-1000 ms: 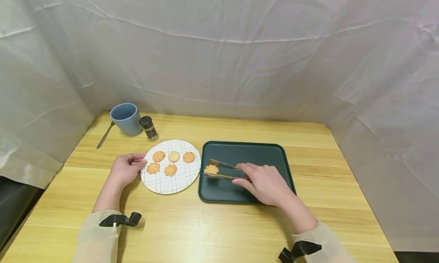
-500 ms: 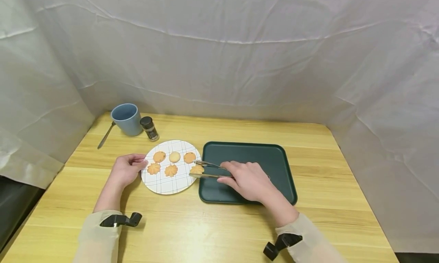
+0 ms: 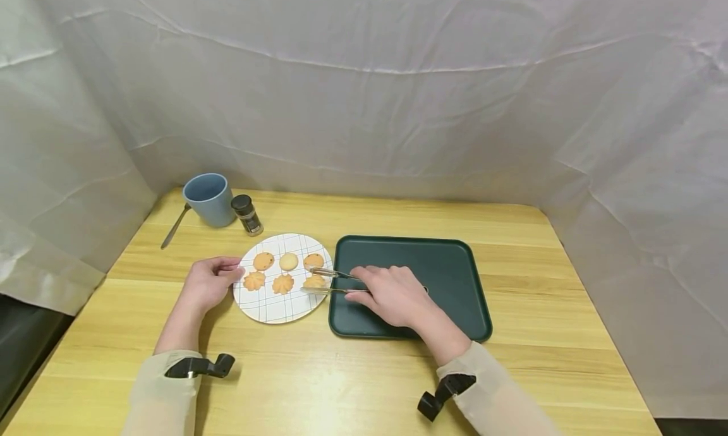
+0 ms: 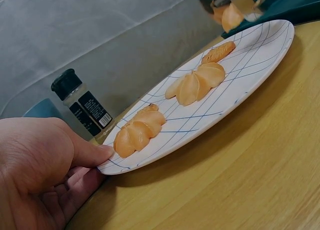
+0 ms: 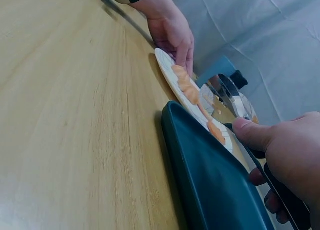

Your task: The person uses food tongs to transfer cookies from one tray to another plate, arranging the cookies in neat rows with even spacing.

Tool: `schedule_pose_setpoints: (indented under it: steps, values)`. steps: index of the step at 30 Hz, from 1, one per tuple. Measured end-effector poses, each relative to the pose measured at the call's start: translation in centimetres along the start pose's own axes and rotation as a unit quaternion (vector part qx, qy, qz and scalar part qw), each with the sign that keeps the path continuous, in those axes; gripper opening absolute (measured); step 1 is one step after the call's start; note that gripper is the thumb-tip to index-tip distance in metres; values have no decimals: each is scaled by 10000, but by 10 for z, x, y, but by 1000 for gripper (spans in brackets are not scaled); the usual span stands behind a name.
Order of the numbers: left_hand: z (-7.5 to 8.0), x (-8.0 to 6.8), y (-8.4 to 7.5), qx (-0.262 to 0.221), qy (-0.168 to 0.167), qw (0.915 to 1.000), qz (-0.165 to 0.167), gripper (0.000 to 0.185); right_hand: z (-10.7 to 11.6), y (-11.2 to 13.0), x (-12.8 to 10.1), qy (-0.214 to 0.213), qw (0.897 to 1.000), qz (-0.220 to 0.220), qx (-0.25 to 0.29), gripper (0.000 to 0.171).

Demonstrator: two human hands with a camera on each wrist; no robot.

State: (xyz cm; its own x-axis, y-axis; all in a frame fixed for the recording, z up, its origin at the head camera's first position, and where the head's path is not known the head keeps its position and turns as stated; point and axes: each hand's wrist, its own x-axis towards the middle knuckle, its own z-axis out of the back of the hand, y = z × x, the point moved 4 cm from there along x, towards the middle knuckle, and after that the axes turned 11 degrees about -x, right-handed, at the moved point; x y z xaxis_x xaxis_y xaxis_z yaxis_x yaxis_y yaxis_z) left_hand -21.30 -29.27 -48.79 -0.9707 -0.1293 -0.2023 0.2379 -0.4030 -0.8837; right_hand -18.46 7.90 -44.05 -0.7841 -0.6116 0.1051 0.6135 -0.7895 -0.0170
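Observation:
At the left rim of a white plate (image 3: 279, 312) with a line pattern, my left hand (image 3: 208, 287) pinches the edge between thumb and fingers. Several cookies lie on it, among them a flower-shaped cookie (image 3: 282, 284) and a round pale cookie (image 3: 288, 261). My right hand (image 3: 396, 296) grips metal tongs (image 3: 345, 290), which reach left over the plate. Between the tong tips is another flower-shaped cookie (image 3: 315, 282). In the left wrist view that held cookie (image 4: 232, 18) appears above the plate's far side, blurred.
A dark green tray (image 3: 449, 284) lies just right of the plate, under my right hand. Behind the plate stand a spice jar (image 3: 248, 215) and a blue cup (image 3: 210, 202). A metal utensil handle (image 3: 175, 226) lies beside the cup. Grey cloth (image 3: 364, 107) walls the table.
My right hand has moved left with the tongs, carrying the flower-shaped cookie from the tray to over the plate's right side. My left hand has stayed at the plate rim.

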Motion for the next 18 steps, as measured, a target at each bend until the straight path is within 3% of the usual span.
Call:
schedule_pose_setpoints:
  steps: [18]
  values:
    - [0, 2, 1, 2, 9, 9999, -101, 44, -7, 4, 14, 248, 9996, 5, -126, 52]
